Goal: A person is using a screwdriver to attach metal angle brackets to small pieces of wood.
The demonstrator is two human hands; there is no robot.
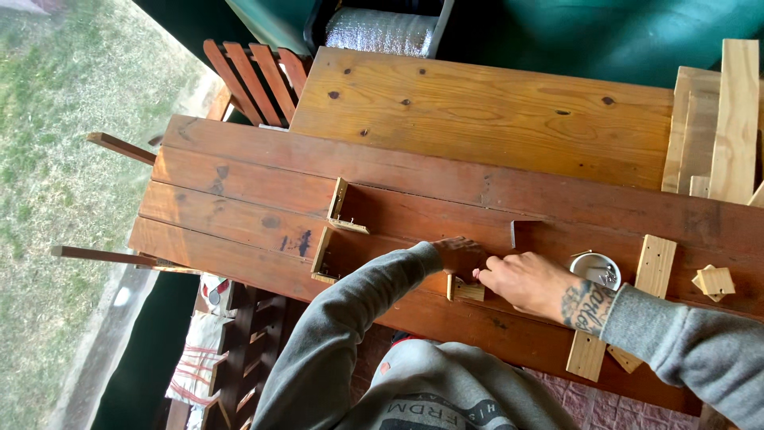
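Note:
A dark reddish wooden table (239,199) of planks lies below me, with a rectangular slot cut into it. My left hand (458,255) rests with its fingers closed at the slot's near edge. My right hand (525,284), tattooed at the wrist, pinches something small right beside it; what it pinches is too small to make out. A small light wooden block (465,291) sits at the table's edge just under both hands. Two light wooden brackets (338,211) stand at the slot's left end.
A round metal tin (597,269) sits right of my right hand, next to a drilled light wood strip (654,267) and small wood offcuts (714,282). A lighter pine tabletop (493,111) lies beyond, with stacked boards (732,119) at right. A red slatted chair (255,76) stands at upper left.

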